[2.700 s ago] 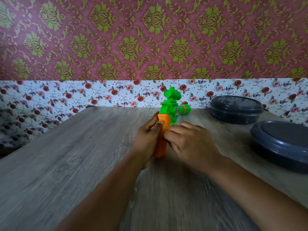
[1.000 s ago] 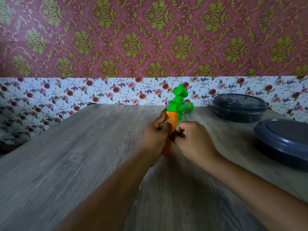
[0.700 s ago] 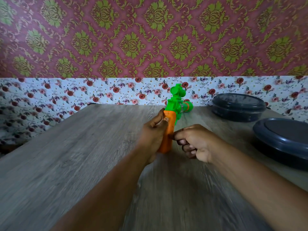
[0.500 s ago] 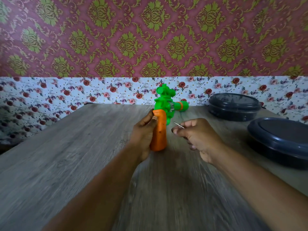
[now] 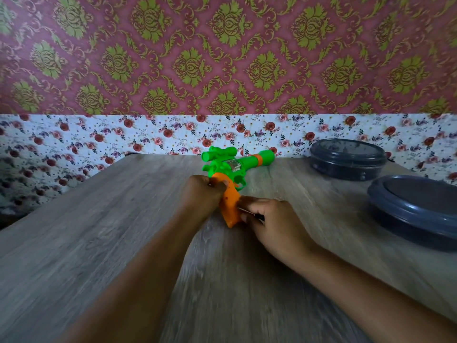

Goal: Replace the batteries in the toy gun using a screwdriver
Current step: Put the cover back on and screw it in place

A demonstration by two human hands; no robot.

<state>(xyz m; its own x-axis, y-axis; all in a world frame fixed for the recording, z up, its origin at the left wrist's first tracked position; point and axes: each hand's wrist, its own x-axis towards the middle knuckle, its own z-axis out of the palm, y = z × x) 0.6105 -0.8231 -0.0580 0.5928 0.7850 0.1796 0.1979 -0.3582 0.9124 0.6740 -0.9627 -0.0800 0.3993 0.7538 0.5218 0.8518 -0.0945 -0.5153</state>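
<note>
A toy gun [image 5: 232, 167] with a green body, a green scope and an orange grip is at the middle of the wooden table [image 5: 99, 231], its barrel pointing right and away. My left hand [image 5: 202, 194] grips the top of the orange grip. My right hand [image 5: 269, 221] holds a thin screwdriver [image 5: 247, 211] with a dark handle and a metal shaft. The shaft's tip meets the right side of the orange grip. The butt of the grip rests on or just above the table.
Two dark grey round lidded containers stand at the right: one at the back [image 5: 347, 158] by the flowered wall strip, one nearer [image 5: 415, 211] by the right edge. The wall closes off the table's far side.
The gun has turned so its barrel now points right. My right hand has come back from beside the grip and now puts the screwdriver tip against the grip's side.
</note>
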